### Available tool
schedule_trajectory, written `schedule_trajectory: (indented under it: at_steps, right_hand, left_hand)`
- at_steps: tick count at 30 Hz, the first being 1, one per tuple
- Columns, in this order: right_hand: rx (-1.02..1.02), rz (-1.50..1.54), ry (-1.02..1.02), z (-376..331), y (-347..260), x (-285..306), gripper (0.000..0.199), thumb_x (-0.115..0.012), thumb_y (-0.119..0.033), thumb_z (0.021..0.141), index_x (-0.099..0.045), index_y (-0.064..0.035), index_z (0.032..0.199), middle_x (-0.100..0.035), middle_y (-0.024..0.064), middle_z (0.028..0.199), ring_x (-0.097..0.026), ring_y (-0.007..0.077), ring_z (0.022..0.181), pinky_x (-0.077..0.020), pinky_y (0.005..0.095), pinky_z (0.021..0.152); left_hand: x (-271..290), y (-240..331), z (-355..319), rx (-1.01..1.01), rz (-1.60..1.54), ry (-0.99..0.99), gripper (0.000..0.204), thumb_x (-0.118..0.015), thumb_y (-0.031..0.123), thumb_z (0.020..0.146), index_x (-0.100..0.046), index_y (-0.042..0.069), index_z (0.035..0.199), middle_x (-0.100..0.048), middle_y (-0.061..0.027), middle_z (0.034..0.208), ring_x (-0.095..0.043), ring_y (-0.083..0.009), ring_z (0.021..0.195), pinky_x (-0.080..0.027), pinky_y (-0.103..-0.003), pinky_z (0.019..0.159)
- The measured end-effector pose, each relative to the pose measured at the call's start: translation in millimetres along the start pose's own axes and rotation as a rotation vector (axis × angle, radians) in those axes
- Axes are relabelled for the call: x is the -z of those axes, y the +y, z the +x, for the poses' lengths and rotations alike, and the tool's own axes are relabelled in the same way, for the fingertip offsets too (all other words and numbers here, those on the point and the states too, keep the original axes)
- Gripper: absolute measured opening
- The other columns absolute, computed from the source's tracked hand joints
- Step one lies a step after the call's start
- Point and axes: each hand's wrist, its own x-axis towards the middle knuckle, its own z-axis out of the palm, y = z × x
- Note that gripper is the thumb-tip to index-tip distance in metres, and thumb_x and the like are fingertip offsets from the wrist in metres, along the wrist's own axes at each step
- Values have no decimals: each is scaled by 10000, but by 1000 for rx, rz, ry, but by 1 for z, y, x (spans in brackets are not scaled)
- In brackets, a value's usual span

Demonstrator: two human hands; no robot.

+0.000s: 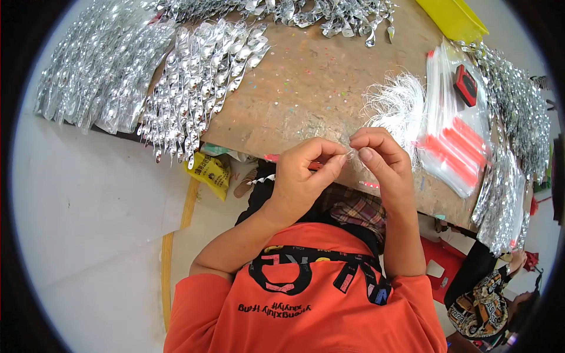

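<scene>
My left hand [303, 173] and my right hand [382, 162] meet fingertip to fingertip over the near edge of a worn wooden table [306, 88]. Between the pinched fingers of both hands is a small, thin, clear-silvery piece [351, 154]; its exact shape is too small to tell. A bundle of white thread loops [397, 106] lies just beyond my right hand. Rows of silver spiral foil ornaments [200, 82] lie on the table's far left.
More silver spirals [97, 65] cover the left end and the back edge [329, 15]. Clear bags with red strips [456, 141] and a red-black object [465, 85] lie at right, beside further silver ornaments [518, 117]. A yellow tray [450, 17] sits at the back. A yellow packet [210, 172] hangs below the table.
</scene>
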Motion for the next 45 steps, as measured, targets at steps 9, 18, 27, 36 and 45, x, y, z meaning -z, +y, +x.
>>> schedule_trajectory:
  at_steps: [9, 18, 27, 36, 45]
  right_hand:
    - [574, -990, -3, 1, -9, -14, 92, -615, -34, 763, -591, -23, 851, -555, 100, 1011, -515, 203, 953, -401, 318, 810]
    - [507, -498, 95, -2, 12, -16, 95, -604, -3, 774, -572, -29, 860, -538, 119, 1031, -508, 203, 959, -394, 304, 853]
    - [449, -248, 0, -3, 14, 0, 99, -578, 7, 792, -600, 7, 888, -571, 98, 946, -525, 177, 918, -405, 290, 813]
    - [446, -509, 0, -8, 16, 2, 125, -610, 47, 752, -609, 8, 871, -612, 78, 864, -557, 162, 812, -418, 264, 747]
    - [651, -781, 28, -7, 4, 0, 92, -604, 43, 756, -582, -15, 824, -597, 55, 826, -532, 159, 751, -408, 268, 693]
  left_hand:
    - [-1, -4, 3, -415, 556, 158, 95, -620, -6, 722, -576, 35, 795, -577, -78, 698, -563, -178, 583, -439, -276, 522]
    - [3, 7, 3, 269, -405, -76, 95, -589, 102, 844, -589, 20, 892, -611, -40, 774, -563, -95, 659, -445, -203, 608]
    - [9, 9, 5, 313, -578, -183, 112, -603, 123, 839, -592, 27, 896, -615, -42, 790, -575, -84, 707, -444, -189, 625]
    - [3, 8, 4, 210, -412, -108, 95, -591, 110, 844, -591, 23, 882, -613, -35, 780, -551, -70, 694, -433, -191, 625]
    - [-1, 12, 1, 182, -251, -101, 97, -581, 101, 850, -591, 17, 897, -602, -22, 769, -537, -59, 680, -431, -191, 628]
